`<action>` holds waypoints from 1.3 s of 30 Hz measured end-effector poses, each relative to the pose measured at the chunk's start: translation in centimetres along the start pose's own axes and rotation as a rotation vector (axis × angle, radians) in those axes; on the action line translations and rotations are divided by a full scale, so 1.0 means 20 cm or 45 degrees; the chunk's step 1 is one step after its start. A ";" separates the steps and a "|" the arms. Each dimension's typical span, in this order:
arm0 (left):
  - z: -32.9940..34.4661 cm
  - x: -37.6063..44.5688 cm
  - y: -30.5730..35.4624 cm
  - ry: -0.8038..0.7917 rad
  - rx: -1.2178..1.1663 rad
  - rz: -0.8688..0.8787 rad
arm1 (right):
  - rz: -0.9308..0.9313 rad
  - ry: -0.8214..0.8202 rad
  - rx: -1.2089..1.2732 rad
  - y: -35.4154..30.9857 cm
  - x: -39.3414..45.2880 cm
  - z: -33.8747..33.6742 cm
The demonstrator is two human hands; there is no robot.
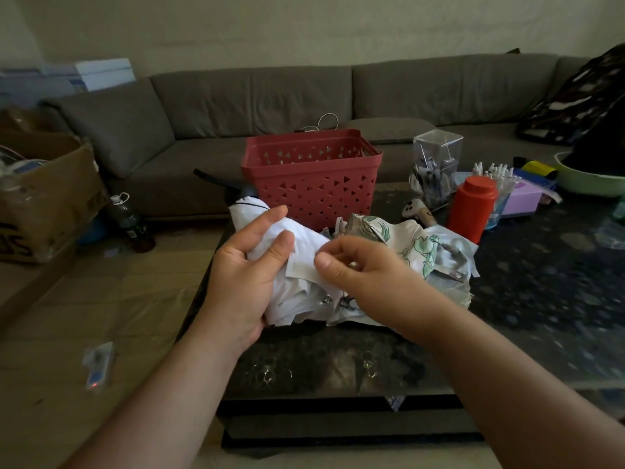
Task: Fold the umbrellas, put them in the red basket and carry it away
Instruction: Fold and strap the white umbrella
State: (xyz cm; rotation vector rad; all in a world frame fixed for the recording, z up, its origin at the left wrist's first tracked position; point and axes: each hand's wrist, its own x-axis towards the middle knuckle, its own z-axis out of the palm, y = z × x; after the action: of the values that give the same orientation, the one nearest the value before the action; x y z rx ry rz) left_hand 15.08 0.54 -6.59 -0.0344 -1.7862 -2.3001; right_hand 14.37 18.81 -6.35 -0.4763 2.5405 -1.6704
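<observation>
White fabric fills the centre of the view as a person gathers a white umbrella (304, 245) above the near left part of a dark speckled table (541, 282). The left hand (247, 265) wraps its fingers round the bunched canopy, thumb on top, while the right hand (358, 265) pinches the umbrella's closing strap (302, 270) between thumb and fingertips. The umbrella's dark handle (220, 181) points away toward the sofa, to the left of the basket. Just to the right, a second umbrella with a green floral print (422, 245) lies loosely crumpled on the table, touching the white one. Behind both stands the red basket (311, 177), upright on the table; what it holds cannot be made out. To its right are a clear plastic organiser (436, 164), a red canister (473, 208) and a pale green bowl (588, 184). A grey sofa (270, 103) runs along the wall, and a cardboard box (44, 194) sits at far left with a dark bottle (126, 218) beside it on the floor.
</observation>
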 end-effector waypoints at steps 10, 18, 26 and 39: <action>-0.01 0.02 0.01 0.034 -0.233 -0.046 | 0.195 -0.043 0.609 -0.02 0.03 -0.02; 0.02 0.02 0.00 0.082 -0.350 -0.187 | 0.138 0.189 0.093 -0.02 0.03 -0.01; 0.03 0.03 -0.01 0.312 -0.313 -0.074 | -0.299 0.465 -0.482 -0.07 -0.06 0.11; 0.10 -0.01 -0.05 0.360 -0.057 0.356 | -0.282 0.572 -0.122 -0.01 0.00 0.23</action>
State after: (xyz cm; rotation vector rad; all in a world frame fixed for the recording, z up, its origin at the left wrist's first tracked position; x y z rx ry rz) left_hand 14.86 2.76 -7.02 0.0301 -1.4876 -2.0328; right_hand 15.42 14.75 -8.12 -0.4438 2.9902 -1.9242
